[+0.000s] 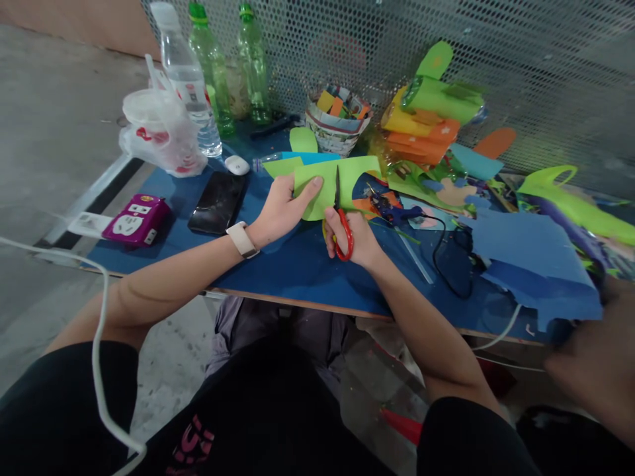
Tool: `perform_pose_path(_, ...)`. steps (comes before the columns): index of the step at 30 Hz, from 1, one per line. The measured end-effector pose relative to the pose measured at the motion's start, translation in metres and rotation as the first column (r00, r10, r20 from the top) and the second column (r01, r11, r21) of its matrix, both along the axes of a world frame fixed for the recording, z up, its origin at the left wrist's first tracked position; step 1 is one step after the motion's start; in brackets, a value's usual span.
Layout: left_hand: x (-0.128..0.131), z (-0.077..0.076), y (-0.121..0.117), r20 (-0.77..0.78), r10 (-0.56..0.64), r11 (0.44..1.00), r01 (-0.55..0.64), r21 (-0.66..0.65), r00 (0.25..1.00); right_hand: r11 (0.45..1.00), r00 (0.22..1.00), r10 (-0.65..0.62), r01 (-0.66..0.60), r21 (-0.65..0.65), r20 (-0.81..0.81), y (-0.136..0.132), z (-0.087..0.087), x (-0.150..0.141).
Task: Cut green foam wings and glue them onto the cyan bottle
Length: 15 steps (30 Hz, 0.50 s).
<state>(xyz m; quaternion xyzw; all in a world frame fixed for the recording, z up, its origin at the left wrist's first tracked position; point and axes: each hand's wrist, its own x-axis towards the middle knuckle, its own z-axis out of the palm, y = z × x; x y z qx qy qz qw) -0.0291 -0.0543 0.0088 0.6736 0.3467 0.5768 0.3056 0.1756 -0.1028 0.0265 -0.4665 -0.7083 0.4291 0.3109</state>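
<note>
My left hand (285,203) pinches a sheet of light green paper (360,170), thumb on top and fingers beneath. The paper has a curved edge on its right side. In my right hand (358,239) is a pair of scissors (344,235) with red handles, my fingers through the loops. Their dark blades point away from me and lie against the green paper; whether they are apart is hard to see. Behind the sheet lie a clear bottle with blue on it (310,157) and a rounded green paper piece (303,140).
At left are a purple power adapter (136,221), a black phone (218,203), a bagged cup (161,132) and bottles (186,86). A glue gun (391,210) with a cord, blue paper (528,248) and bottle crafts (421,129) lie right. Another person's arm (595,370) is blurred at far right.
</note>
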Motion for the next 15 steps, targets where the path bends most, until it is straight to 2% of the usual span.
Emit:
perform_pose_path(4,-0.0020,0.0021,0.0009,-0.004,-0.006,1.000,0.006,-0.001,1.000,1.000,1.000,-0.009,0.008,-0.030,-0.026,0.0011,-0.0022,0.0007)
perform_pose_path(10,-0.0019,0.0063,-0.0001,-0.075,-0.072,0.997,0.071,-0.014,0.995,0.998,0.999,-0.007,0.011,0.065,-0.049,0.0002,-0.0030,-0.0013)
perform_pose_path(15,-0.0014,0.0081,-0.0022,-0.027,-0.037,0.999,0.036,-0.029,0.999,0.999,0.998,-0.012,0.014,0.034,-0.054,0.0032,-0.0080,0.0010)
